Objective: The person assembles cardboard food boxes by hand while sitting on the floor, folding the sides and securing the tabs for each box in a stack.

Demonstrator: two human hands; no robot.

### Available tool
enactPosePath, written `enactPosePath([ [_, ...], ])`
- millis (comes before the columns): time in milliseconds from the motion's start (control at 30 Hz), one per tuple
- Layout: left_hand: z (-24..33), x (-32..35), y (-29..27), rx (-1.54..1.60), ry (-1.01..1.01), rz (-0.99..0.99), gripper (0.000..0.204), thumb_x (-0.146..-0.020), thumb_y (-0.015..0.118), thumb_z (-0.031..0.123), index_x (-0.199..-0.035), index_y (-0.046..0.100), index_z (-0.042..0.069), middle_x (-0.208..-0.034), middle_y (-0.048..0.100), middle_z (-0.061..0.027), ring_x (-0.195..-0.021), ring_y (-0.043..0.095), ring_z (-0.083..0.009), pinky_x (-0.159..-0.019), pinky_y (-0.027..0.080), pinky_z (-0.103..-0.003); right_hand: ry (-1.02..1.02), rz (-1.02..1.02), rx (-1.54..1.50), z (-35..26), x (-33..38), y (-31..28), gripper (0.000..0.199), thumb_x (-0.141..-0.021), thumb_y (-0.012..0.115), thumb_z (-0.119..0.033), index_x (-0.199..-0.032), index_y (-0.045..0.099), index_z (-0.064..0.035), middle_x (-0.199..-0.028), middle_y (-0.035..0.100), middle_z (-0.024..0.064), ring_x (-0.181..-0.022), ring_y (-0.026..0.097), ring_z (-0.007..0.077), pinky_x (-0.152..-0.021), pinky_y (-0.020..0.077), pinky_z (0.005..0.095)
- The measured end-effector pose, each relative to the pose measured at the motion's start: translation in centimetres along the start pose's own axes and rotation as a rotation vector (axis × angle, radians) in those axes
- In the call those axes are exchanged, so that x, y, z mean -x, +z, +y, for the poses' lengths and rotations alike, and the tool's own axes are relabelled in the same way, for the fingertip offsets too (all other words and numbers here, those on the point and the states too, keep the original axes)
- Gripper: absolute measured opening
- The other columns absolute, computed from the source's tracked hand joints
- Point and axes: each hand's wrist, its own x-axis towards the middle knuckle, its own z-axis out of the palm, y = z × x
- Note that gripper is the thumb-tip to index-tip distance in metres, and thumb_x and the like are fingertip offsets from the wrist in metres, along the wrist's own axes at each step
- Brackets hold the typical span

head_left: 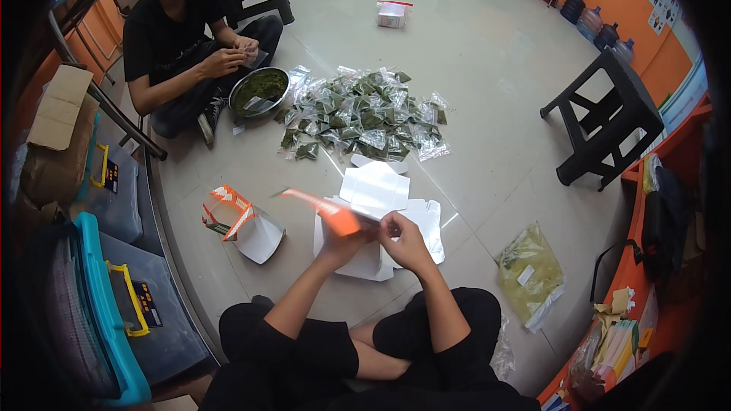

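In front of my crossed legs, my left hand (pixel 346 246) grips an orange-and-white cardboard box (pixel 340 220), partly folded and smeared by motion. The fingers of my right hand (pixel 403 242) are closed on the box's right-hand edge. Below both hands, flat white box blanks (pixel 375 186) lie spread on the floor. To the left stands a folded box (pixel 259 235) with orange and green printed flaps and its top open. Farther off is a wide heap of small clear zip bags (pixel 369 110) filled with something dark green.
A person (pixel 183 46) sits at the far left, handling a small clear bag beside a metal bowl (pixel 282 93) of green material. A yellow-green bag (pixel 531 274) lies to my right. Black stools (pixel 609 118), lidded bins (pixel 145 297) and an orange shelf (pixel 620 266) stand around.
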Motion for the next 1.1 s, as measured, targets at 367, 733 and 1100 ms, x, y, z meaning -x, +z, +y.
enactPosePath([
  [367, 2.5, 0.6, -1.6, -0.702, 0.379, 0.567, 0.043, -0.079, 0.062, 0.008, -0.121, 0.051, 0.003, -0.105, 0.06, -0.0144, -0.098, 0.058, -0.0321, -0.09, 0.043, -0.037, 0.329, 0.115, -0.155, 3.7, -2.5, 1.1, 0.03, -0.087, 0.051, -0.023, -0.087, 0.055, 0.0068, -0.071, 0.058, 0.0093, -0.062, 0.057, 0.0154, -0.058, 0.0458, 0.029],
  [733, -1.4, -0.7, -4.6, -0.39, 0.204, 0.264, 0.047, -0.088, 0.04, 0.004, -0.135, 0.04, 0.006, -0.124, 0.053, -0.0148, -0.113, 0.052, -0.0282, -0.096, 0.039, -0.036, 0.67, -0.108, -0.374, 1.8, -2.4, 0.9, 0.036, -0.092, 0.048, -0.038, -0.07, 0.045, -0.0103, -0.059, 0.044, -0.002, -0.049, 0.042, 0.0115, -0.048, 0.0361, 0.0244],
  [1100, 1.2, 0.2, -2.2, -0.8, 0.484, 0.081, 0.059, -0.075, 0.048, -0.006, -0.13, 0.05, 0.016, -0.12, 0.055, -0.0089, -0.109, 0.052, -0.0288, -0.093, 0.038, -0.041, 0.492, 0.088, -0.685, -0.2, -1.9, 1.5, 0.028, -0.087, 0.055, -0.031, -0.086, 0.058, -0.0036, -0.07, 0.055, 0.0028, -0.062, 0.055, 0.012, -0.058, 0.0434, 0.0243],
])
